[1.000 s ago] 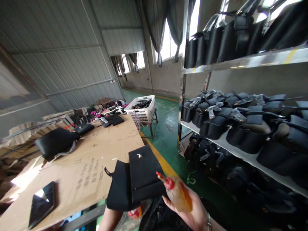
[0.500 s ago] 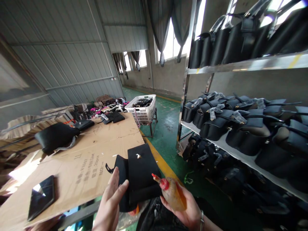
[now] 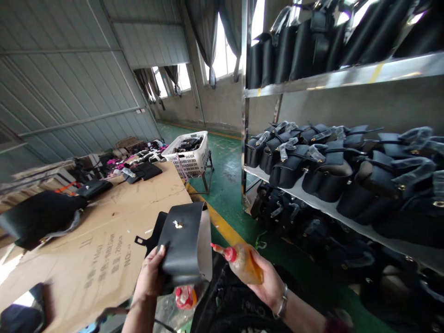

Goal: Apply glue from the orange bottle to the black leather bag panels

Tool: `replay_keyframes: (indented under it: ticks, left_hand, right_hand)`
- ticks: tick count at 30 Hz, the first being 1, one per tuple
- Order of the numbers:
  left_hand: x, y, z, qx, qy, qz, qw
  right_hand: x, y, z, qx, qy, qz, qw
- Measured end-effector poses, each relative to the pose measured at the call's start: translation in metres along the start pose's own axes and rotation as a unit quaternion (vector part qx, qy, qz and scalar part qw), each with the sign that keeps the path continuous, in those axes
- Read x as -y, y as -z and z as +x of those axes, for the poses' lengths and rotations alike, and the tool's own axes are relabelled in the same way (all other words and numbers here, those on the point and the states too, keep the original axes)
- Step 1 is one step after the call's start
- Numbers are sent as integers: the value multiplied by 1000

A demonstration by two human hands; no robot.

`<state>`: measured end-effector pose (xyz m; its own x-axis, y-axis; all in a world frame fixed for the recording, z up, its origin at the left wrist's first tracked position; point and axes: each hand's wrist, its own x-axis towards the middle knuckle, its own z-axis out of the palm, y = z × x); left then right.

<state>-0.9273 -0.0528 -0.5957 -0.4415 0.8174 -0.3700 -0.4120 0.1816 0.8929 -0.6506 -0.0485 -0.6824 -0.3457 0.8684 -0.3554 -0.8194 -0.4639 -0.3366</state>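
Observation:
My left hand (image 3: 151, 274) grips the left side of a black leather bag piece (image 3: 182, 249), thumb on its front and the other fingers out of sight behind. The piece is lifted and bent, with a gold clasp on its face and a pale inner side showing at the right. A black strap with a slotted end sticks out at its left. In my right hand (image 3: 267, 282) is a squeeze bottle (image 3: 246, 264) of amber liquid. Its red nozzle points left, close to the piece's right edge. Below the piece stands another red-capped bottle (image 3: 185, 297).
A cardboard-covered table (image 3: 138, 222) carries a dark phone (image 3: 24, 311), a black bag (image 3: 41, 215) and more black pieces (image 3: 144, 172). Beyond it a white basket (image 3: 189, 162) sits on a stand. At right, a metal rack (image 3: 329, 83) holds many black bags.
My left hand has gone from flat beside the bag piece to gripping it. The piece is now raised and bent, its pale inside showing. The view has turned right.

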Motion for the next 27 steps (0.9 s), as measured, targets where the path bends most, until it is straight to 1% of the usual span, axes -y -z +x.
replay_keyframes:
  ticks: [2,4,7,8,10,13,16,18,23,27]
  left_hand:
    - [-2,5,9,1,-1,7,1000]
    - [-2,9,16,-4,-1,8,1000]
    - [0,12,21,-15,0,5,1000]
    - [1,12,21,-17,-1,3,1000]
    - [1,11,21,-19,-5,0,1000]
    - [2,9,21,-22,-8,-3,1000]
    - [2,9,21,-26,-7,3,1000]
    - [2,9,21,-28,-8,6,1000]
    - [2,9,19,-24,-7,11,1000]
    - [3,8,19,-29,-7,13,999]
  right_hand:
    - [15,8,4,-18,57,-50,997]
    - [29,16,7,-26,98,-114,988]
    - [42,26,14,-46,152,-216,963]
    - [45,28,16,-57,172,-256,950]
    - [48,30,21,-72,214,-343,912]
    - [52,26,27,-71,253,-451,853]
    - [53,21,33,-69,267,-505,818]
    - [52,19,38,-71,273,-516,809]
    - [50,20,52,-63,282,-521,803]
    - [49,23,55,-54,265,-520,810]
